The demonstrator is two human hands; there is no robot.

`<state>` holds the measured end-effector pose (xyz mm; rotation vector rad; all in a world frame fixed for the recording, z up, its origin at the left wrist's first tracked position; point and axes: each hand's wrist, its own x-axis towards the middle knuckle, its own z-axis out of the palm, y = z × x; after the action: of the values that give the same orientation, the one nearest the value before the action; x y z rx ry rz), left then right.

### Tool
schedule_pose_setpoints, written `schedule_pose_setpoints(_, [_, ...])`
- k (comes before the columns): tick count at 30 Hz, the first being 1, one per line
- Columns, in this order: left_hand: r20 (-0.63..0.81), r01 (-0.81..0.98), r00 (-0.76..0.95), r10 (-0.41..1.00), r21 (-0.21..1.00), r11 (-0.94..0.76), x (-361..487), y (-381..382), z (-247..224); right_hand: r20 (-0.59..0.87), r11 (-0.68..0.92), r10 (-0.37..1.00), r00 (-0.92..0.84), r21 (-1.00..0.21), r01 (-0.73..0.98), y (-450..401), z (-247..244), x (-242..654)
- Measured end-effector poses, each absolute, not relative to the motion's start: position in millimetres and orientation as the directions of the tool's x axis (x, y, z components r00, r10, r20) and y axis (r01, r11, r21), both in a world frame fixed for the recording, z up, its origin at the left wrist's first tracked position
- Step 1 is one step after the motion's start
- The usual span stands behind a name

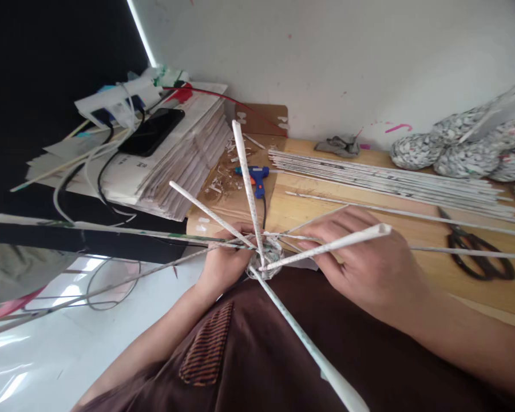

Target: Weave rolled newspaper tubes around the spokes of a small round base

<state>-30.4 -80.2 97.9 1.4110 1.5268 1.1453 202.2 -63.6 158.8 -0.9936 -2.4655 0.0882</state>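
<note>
A small round woven piece of rolled paper point(271, 257) is held near my lap, with several long paper tubes point(246, 177) sticking out of it. My left hand point(225, 260) grips its left side, fingers partly hidden behind the tubes. Closed around a thin paper tube at the right of the piece is my right hand point(356, 252). One thick tube passes in front of the right fingers, and another slants down across the brown clothing.
On the wooden table are a blue glue gun point(258, 178), a bundle of paper tubes point(386, 180), black scissors point(476, 252) and wrapped bundles point(467, 154). A phone point(154, 131) and cables lie on a paper stack point(197, 149) at left.
</note>
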Motion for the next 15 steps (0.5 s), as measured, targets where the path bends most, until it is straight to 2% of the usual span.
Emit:
schedule_pose_setpoints(1, [0.045, 0.317, -0.116, 0.992, 0.949, -0.006, -30, -79, 98, 0.351, 0.728, 0.685, -0.638, -0.299, 0.617, -66, 158, 205])
schedule_pose_setpoints(3, [0.049, 0.295, -0.127, 0.991, 0.956, -0.010, -29, -75, 98, 0.122, 0.658, 0.716, -0.688, -0.448, 0.605, -70, 153, 209])
schedule_pose_setpoints(5, [0.062, 0.265, -0.127, 0.990, 0.964, -0.026, -27, -70, 98, -0.107, 0.524, 0.726, -0.679, -0.554, 0.647, -70, 142, 211])
schedule_pose_setpoints(6, [0.073, 0.251, -0.121, 0.990, 0.967, -0.041, -26, -68, 98, -0.149, 0.451, 0.755, -0.639, -0.589, 0.670, -69, 135, 211])
schedule_pose_setpoints(8, [0.095, 0.228, -0.110, 0.989, 0.971, -0.068, -23, -64, 98, -0.175, 0.322, 0.788, -0.591, -0.701, 0.637, -65, 121, 212])
schedule_pose_setpoints(11, [0.111, 0.187, -0.117, 0.987, 0.978, -0.088, -22, -61, 98, -0.209, 0.115, 0.705, -0.678, -0.909, 0.400, -62, 104, 213])
schedule_pose_setpoints(13, [0.094, 0.131, -0.134, 0.987, 0.988, -0.076, -24, -58, 96, -0.205, 0.010, 0.649, -0.732, -0.961, 0.277, -65, 98, 212])
schedule_pose_setpoints(15, [0.070, 0.052, -0.144, 0.987, 0.997, -0.063, -27, -57, 92, -0.224, -0.046, 0.657, -0.720, -0.965, 0.259, -71, 96, 210])
